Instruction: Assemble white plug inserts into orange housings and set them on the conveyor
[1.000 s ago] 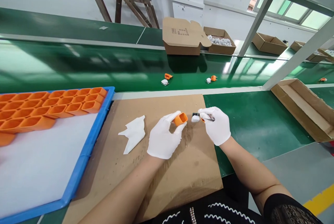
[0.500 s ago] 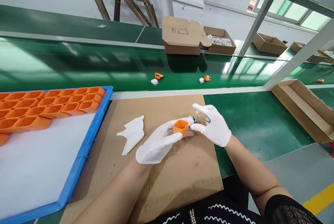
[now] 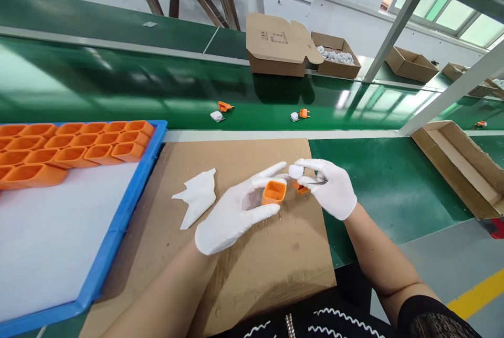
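My gloved left hand [image 3: 240, 207] holds a small hollow orange housing [image 3: 274, 192] between thumb and fingers, its open end facing up towards me. To the right, my gloved right hand [image 3: 328, 186] pinches a small white block with rounded corners [image 3: 296, 171] at its fingertips. A thin metal tool, perhaps tweezers [image 3: 321, 182], also sits in that hand, partly hidden by the fingers. Just below the white block lies an orange plug piece [image 3: 301, 188], partly covered by the right hand. Both hands are above a brown cardboard sheet [image 3: 291, 254].
A blue-rimmed tray [image 3: 114, 238] with rows of orange housings [image 3: 74, 155] stands on the left. Torn white paper [image 3: 198, 197] lies on the cardboard. Beyond, the green belt [image 3: 169, 109] carries orange plug pieces [image 3: 304, 113] and white blocks [image 3: 217, 116]. An open carton [image 3: 459, 170] stands at right.
The white block now shows clearly in my right fingertips, apart from my left hand. My left hand has shifted slightly and its fingers have spread. Pieces on the belt have moved left.
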Tool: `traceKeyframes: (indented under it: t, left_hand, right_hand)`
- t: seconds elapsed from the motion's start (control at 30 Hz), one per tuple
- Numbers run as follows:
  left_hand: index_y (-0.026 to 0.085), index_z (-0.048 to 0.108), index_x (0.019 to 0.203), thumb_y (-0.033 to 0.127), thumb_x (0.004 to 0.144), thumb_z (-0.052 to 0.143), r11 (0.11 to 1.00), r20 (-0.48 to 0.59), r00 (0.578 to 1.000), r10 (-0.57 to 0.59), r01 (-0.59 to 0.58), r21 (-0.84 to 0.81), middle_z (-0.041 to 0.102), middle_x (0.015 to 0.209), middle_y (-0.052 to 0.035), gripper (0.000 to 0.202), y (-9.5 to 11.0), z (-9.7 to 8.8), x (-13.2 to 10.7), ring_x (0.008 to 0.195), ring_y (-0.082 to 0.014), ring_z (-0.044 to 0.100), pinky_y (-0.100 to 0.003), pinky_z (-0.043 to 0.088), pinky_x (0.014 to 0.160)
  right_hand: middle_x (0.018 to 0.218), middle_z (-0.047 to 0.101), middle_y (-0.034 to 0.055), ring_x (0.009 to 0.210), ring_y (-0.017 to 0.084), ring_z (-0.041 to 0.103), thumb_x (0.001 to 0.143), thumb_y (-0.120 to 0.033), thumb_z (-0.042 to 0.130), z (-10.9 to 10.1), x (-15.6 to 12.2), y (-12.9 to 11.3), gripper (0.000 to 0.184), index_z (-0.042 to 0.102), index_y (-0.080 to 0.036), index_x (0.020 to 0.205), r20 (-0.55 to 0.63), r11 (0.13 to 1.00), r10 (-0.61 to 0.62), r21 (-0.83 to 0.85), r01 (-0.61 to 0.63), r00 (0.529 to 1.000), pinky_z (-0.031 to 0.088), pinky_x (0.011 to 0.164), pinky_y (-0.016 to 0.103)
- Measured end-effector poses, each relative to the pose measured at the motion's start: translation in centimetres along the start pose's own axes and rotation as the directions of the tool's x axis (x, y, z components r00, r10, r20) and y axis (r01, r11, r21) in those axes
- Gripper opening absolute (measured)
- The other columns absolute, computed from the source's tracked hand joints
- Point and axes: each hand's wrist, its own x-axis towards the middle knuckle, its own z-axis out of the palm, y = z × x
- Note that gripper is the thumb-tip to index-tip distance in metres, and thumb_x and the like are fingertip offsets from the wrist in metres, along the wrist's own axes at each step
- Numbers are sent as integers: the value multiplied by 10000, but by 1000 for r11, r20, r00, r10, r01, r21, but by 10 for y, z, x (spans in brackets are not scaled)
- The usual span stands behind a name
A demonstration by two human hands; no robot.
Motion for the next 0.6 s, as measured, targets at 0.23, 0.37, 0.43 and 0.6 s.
traceKeyframes:
  t: [0.23,0.37,0.43,0.6]
  left_hand:
    - [265,703,1160,436,810,687,929,-387,913,132,23,370,731,1219,-51,390,-13,14,1,1196,-293,645,-504,451,1130]
    - [243,703,1159,471,801,701,932,-382,915,132,16,362,723,1234,-77,424,-15,12,0,1186,-314,645,-515,444,1127]
    - [229,700,1159,493,788,720,957,-338,937,86,16,289,716,1250,-97,455,-11,9,-2,1196,-336,639,-536,449,1118]
    - [234,709,1173,498,756,763,999,-26,999,-24,23,-22,688,1316,-115,497,-1,3,-4,1173,-363,661,-507,546,1017]
  right_hand:
    - [1148,721,61,510,63,456,784,-414,702,1,1,-10,531,688,-199,1270,143,843,354,378,-382,924,369,415,232]
    - [1023,741,31,856,176,654,701,-330,762,9,-2,-13,538,706,-192,1217,170,853,292,398,-336,941,555,715,286]
    - [991,740,16,878,194,669,706,-324,759,13,-5,-12,489,729,-211,1181,116,899,274,322,-297,955,569,791,322]
    - [901,718,-7,761,169,650,785,-146,643,19,-11,4,441,745,-299,1186,-101,990,-30,-137,16,994,552,736,299]
